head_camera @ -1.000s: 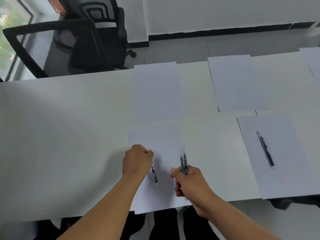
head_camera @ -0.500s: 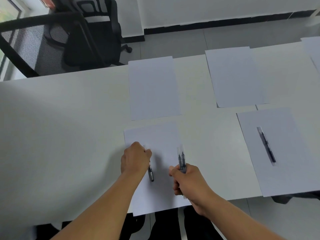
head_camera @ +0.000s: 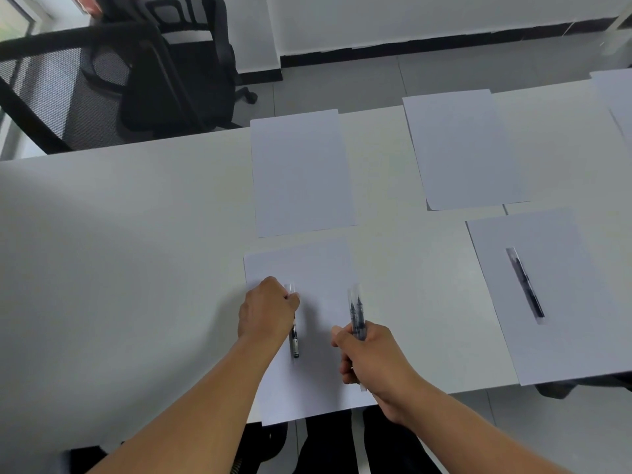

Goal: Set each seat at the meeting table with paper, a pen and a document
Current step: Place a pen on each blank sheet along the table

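Pen (head_camera: 294, 331) lies lengthwise on the near sheet (head_camera: 318, 265) at the table's (head_camera: 136, 234) 6 o'clock edge, the left hand (head_camera: 266, 309) curled over it, fingertips pinching its upper barrel. At 3 o'clock of it, the right hand (head_camera: 367, 357) grips two more pens (head_camera: 355, 309) upright in a closed fist. Another pen (head_camera: 525, 283) rests on the sheet (head_camera: 547, 343) farther toward 3 o'clock.

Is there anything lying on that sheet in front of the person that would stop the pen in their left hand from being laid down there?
Nothing visible does. The left hand grips the pen right over the near sheet, whose surface is bare around it. The spare pens are off to the side, held up in the right hand.
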{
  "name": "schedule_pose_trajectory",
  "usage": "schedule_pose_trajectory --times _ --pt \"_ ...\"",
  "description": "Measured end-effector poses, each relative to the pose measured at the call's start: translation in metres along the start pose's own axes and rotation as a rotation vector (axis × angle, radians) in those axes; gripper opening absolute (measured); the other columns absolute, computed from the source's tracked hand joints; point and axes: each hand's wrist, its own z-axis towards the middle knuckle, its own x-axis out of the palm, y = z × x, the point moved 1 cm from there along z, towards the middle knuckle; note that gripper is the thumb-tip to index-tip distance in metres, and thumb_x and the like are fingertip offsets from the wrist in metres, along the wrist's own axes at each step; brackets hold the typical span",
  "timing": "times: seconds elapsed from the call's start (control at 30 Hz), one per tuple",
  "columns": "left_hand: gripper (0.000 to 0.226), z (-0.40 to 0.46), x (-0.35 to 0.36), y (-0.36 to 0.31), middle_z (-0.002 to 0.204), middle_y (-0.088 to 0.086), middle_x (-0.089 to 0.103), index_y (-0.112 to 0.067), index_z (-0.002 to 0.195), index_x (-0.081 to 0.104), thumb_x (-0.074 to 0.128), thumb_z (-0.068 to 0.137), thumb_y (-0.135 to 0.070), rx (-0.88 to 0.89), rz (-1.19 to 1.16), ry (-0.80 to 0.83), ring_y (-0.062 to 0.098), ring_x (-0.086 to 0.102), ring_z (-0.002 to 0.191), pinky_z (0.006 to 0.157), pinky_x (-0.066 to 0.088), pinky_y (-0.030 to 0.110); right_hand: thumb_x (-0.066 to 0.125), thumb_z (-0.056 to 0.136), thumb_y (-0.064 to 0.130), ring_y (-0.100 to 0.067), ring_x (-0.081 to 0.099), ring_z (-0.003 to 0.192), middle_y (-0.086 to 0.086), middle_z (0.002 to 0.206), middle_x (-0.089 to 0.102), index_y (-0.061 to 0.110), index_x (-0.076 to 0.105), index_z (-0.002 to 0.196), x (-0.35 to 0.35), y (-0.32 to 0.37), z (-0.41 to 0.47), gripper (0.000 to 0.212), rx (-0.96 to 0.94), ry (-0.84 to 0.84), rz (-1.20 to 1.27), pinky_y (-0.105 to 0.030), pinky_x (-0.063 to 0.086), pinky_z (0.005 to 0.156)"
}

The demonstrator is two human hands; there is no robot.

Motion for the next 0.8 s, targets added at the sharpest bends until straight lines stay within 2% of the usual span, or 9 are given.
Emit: schedule_pose_trajectory --times 0.1,0.23,0.37,0.47,0.53,0.67,0.8 --pt "0.026 -0.001 -0.002 -0.001 0.081 0.005 0.073 -0.012 0.089 0.061 0.065 0.101 -0.034 0.022 0.018 0.003 0.03 0.07 0.08 0.073 0.053 0.038 0.066 0.104 0.033 -0.016 0.057 0.059 0.001 0.063 0.057 0.007 0.07 0.102 0.0 0.0 -0.002 0.026 -0.005 0.0 0.005 -0.032 0.055 0.067" --pt "0.027 -0.001 -0.004 -0.001 0.082 0.004 0.071 -0.012 0.089 0.061 0.065 0.102 -0.035 0.034 0.039 0.001 0.03 0.068 0.081 0.071 0.05 0.037 0.065 0.104 0.033 -0.017 0.057 0.059 0.001 0.063 0.057 0.008 0.069 0.101 0.0 0.003 -0.005 0.025 -0.009 -0.006 0.001 -0.036 0.055 0.068" --pt "0.034 0.001 -0.004 0.0 0.069 0.004 0.067 -0.01 0.076 0.057 0.066 0.1 -0.032 0.031 0.045 0.022 0.028 0.062 0.065 0.066 0.051 0.037 0.066 0.103 0.033 -0.018 0.057 0.06 0.0 0.064 0.056 0.009 0.069 0.099 -0.001 0.004 -0.008 0.025 -0.019 -0.014 0.006 -0.037 0.053 0.068" --pt "0.049 0.0 -0.007 0.001 0.053 0.0 0.045 -0.017 0.063 0.041 0.069 0.099 -0.032 0.047 0.051 0.036 0.025 0.044 0.051 0.056 0.039 0.032 0.066 0.103 0.033 -0.017 0.056 0.06 0.0 0.065 0.056 0.01 0.069 0.097 -0.001 0.006 -0.013 0.023 -0.033 -0.017 0.015 -0.037 0.053 0.068" --pt "0.054 -0.002 -0.01 0.0 0.051 -0.003 0.04 -0.018 0.061 0.036 0.07 0.099 -0.034 0.055 0.039 0.041 0.024 0.04 0.05 0.053 0.035 0.03 0.066 0.103 0.033 -0.018 0.057 0.061 0.0 0.065 0.056 0.009 0.069 0.099 -0.002 0.008 -0.015 0.025 -0.038 -0.018 0.017 -0.037 0.052 0.069" --pt "0.053 -0.011 -0.018 -0.003 0.053 0.0 0.048 -0.019 0.062 0.035 0.067 0.1 -0.038 0.058 -0.006 0.031 0.028 0.056 0.057 0.054 0.036 0.03 0.066 0.103 0.035 -0.017 0.059 0.061 0.001 0.063 0.059 0.008 0.07 0.1 -0.003 0.014 -0.025 0.027 -0.059 -0.031 0.01 -0.039 0.053 0.07" --pt "0.048 -0.021 -0.029 -0.014 0.05 -0.001 0.044 -0.019 0.062 0.037 0.063 0.099 -0.035 0.098 0.003 0.033 0.025 0.041 0.051 0.053 0.034 0.03 0.066 0.103 0.038 -0.016 0.06 0.062 0.002 0.063 0.061 0.009 0.07 0.103 -0.005 0.026 -0.036 0.029 -0.085 -0.044 0.033 -0.039 0.054 0.073"
